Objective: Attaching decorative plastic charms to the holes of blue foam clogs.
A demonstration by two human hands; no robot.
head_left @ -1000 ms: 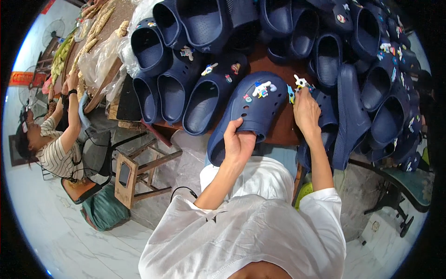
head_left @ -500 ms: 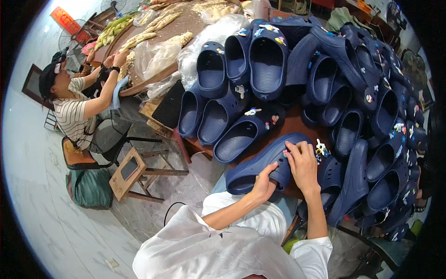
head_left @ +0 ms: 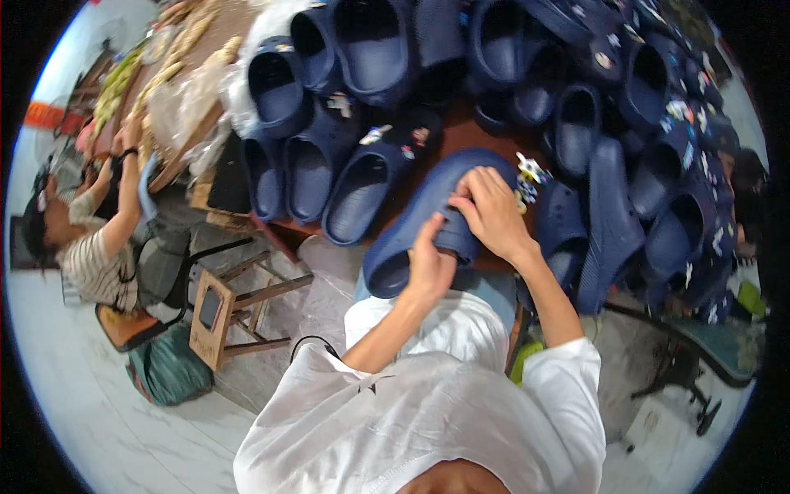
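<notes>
A navy-blue foam clog (head_left: 428, 193) rests tilted in front of me at the table's near edge. My left hand (head_left: 429, 262) grips its near side, with the thumb on the upper by the vent holes. Over the toe part, my right hand (head_left: 491, 212) is closed, with curled fingers and the thumb pressed together against the upper. Whatever lies under those fingertips is hidden. Several small cartoon shoe charms (head_left: 528, 185) lie in a cluster just right of the clog. Another navy clog (head_left: 360, 193), with charms on its upper, stands to the left.
A large heap of navy clogs (head_left: 609, 222) fills the right side. At far left a person (head_left: 99, 239) works at a round tray (head_left: 191, 123) of pale braided pieces. A wooden stool (head_left: 210, 329) bearing a phone and a green bag (head_left: 170, 366) stand on the floor.
The view has tilted down and shifted, so the clogs appear higher and further left. My right fingers have drawn together on the clog, and the small pink bit by them no longer shows.
</notes>
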